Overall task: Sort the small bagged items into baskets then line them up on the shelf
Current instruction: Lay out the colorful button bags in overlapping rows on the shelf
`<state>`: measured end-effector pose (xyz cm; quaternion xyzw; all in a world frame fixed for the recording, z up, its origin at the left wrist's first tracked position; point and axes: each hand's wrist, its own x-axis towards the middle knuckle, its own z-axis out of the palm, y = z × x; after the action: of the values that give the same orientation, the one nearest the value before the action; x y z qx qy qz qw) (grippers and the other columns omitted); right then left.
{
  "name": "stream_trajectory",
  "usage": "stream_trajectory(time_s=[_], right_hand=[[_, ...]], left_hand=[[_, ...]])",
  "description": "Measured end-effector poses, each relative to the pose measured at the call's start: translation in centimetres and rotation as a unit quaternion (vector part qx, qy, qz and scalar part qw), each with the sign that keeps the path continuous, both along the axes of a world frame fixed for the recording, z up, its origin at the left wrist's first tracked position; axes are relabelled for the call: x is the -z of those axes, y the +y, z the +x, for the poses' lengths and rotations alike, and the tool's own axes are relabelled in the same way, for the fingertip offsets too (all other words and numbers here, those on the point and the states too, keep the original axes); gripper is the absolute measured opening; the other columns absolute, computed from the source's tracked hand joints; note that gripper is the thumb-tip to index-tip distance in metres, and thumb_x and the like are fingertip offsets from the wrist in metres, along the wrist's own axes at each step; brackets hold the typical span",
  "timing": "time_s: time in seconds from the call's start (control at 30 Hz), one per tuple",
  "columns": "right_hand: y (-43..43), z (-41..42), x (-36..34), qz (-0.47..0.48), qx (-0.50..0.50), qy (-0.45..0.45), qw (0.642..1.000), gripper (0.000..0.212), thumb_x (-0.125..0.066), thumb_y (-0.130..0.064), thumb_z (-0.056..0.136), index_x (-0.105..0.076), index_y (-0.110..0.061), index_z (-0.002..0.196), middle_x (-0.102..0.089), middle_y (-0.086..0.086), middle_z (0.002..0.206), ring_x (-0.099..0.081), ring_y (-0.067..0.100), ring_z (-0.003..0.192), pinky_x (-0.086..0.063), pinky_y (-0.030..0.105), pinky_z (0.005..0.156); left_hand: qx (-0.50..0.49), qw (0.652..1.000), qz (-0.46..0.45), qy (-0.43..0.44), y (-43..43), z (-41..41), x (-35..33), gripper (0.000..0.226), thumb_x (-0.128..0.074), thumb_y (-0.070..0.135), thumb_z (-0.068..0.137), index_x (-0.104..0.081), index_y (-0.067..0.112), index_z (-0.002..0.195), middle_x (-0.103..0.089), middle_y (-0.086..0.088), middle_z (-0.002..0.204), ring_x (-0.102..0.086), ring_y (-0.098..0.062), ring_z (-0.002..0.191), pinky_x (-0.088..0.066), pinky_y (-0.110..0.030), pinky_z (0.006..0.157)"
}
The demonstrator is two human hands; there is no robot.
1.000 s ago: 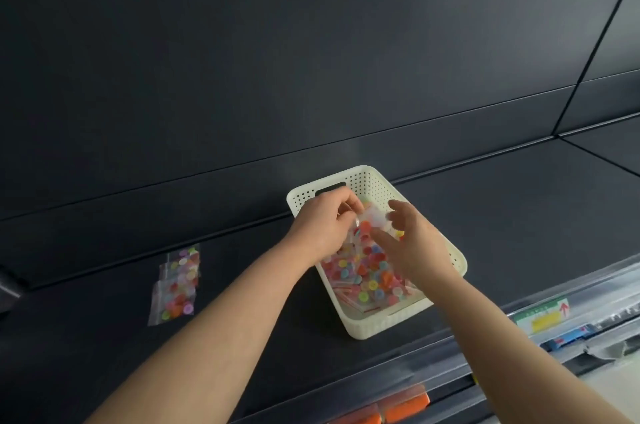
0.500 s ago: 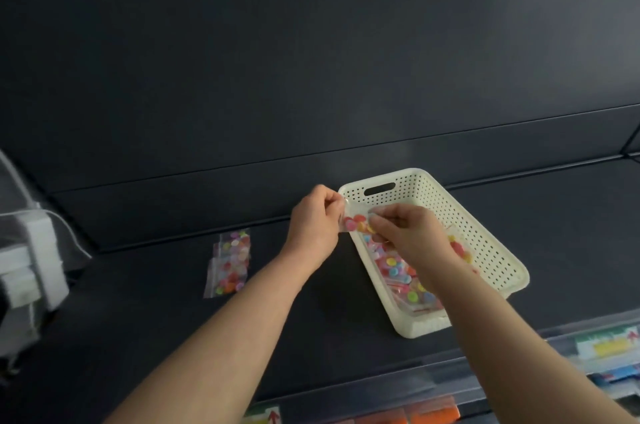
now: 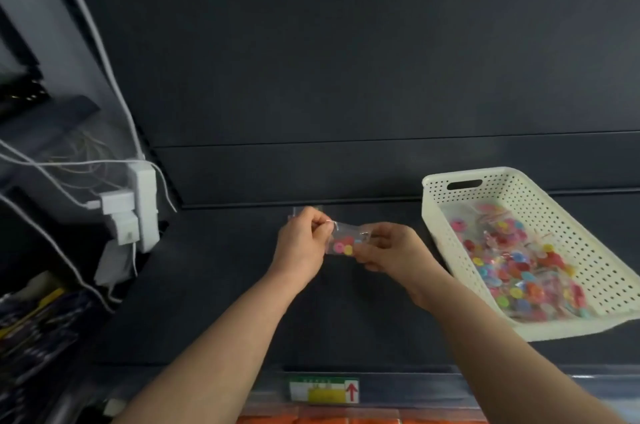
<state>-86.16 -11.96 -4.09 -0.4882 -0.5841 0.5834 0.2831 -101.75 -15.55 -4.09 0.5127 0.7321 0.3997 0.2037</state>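
Clear plastic, packed with bright round buttons: the bag [image 3: 347, 240] hangs in the air between the two hands, above the dark shelf [image 3: 214, 288] and touching nothing else. The left hand [image 3: 300, 245] pinches its left end, and the fingers [image 3: 320, 230] are curled in tight on the film. The right hand [image 3: 393, 252] clamps the other end, with the thumb and fingertips closed on the lower right corner. The bag's long axis runs straight from one set of fingers to the other, about level, so each hand has one short edge and the buttons sit in the stretch between.

The basket [image 3: 561, 222] lies to the right of the right fingers, apart from them, with its near-left wall facing that hand. It already holds a heap of similar bags. Its own long axis slants from far-left to near-right. The right hand is plainly nearer to it, and the left is a bag's length further off.

By my judgement the bag is being straightened or checked, and where it goes depends on the sort. If it goes to the basket, the right hand would carry it sideways while the left lets go. A clear edge [image 3: 304, 210] shows just past the left knuckles, but it is too hidden to tell what it is.
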Motion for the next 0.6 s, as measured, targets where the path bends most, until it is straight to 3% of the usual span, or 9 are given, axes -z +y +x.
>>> stream_trajectory(time_s=[0.1, 0.2, 0.3, 0.4, 0.6], right_hand=[[-0.7, -2.7, 1.9, 0.007, -0.015, -0.075, 0.997, 0.038, -0.079, -0.015, 0.076, -0.061, -0.013, 0.109, -0.071, 0.003, 0.082, -0.069, 0.014, 0.074, -0.055, 0.027, 0.068], [-1.4, -5.1, 2.9, 0.062, -0.015, -0.146, 0.987, 0.048, -0.083, -0.02, 0.071, -0.056, -0.022, 0.111, -0.068, -0.004, 0.079, -0.065, 0.007, 0.074, -0.052, 0.022, 0.067], [-1.8, -6.8, 3.3, 0.107, -0.004, -0.182, 0.977, 0.045, -0.082, -0.021, 0.071, -0.054, -0.023, 0.106, -0.063, -0.006, 0.078, -0.057, 0.003, 0.071, -0.039, 0.014, 0.055], [-1.8, -7.6, 3.7, 0.123, 0.021, -0.202, 0.971, 0.046, -0.083, -0.026, 0.07, -0.051, -0.023, 0.103, -0.061, -0.005, 0.078, -0.057, 0.005, 0.073, -0.039, 0.017, 0.056], [-1.6, -7.2, 3.3, 0.173, 0.029, -0.289, 0.941, 0.035, -0.075, -0.037, 0.077, -0.051, -0.025, 0.099, -0.055, -0.009, 0.084, -0.055, 0.01, 0.078, -0.04, 0.024, 0.06]], left_hand=[[-0.028, 0.998, -0.049, 0.021, -1.9, -2.9, 2.0, 0.01, -0.061, 0.025, 0.094, -0.06, 0.019, 0.087, -0.064, 0.006, 0.085, -0.061, -0.012, 0.08, -0.046, -0.024, 0.068], [-0.057, 0.994, -0.086, 0.045, -3.0, -5.1, 3.6, 0.013, -0.062, 0.029, 0.094, -0.06, 0.018, 0.087, -0.062, 0.008, 0.08, -0.059, -0.009, 0.075, -0.046, -0.022, 0.063], [-0.067, 0.989, -0.105, 0.08, -3.0, -6.5, 4.4, 0.014, -0.062, 0.032, 0.094, -0.061, 0.019, 0.088, -0.063, 0.009, 0.08, -0.06, -0.009, 0.075, -0.051, -0.028, 0.067], [-0.063, 0.985, -0.111, 0.118, -2.3, -6.8, 4.7, 0.015, -0.061, 0.036, 0.094, -0.063, 0.021, 0.093, -0.066, 0.009, 0.087, -0.062, -0.011, 0.081, -0.053, -0.033, 0.07], [-0.074, 0.979, -0.118, 0.151, -1.5, -6.8, 4.6, 0.027, -0.064, 0.042, 0.09, -0.054, 0.022, 0.105, -0.064, 0.007, 0.092, -0.06, -0.012, 0.081, -0.046, -0.028, 0.06]])
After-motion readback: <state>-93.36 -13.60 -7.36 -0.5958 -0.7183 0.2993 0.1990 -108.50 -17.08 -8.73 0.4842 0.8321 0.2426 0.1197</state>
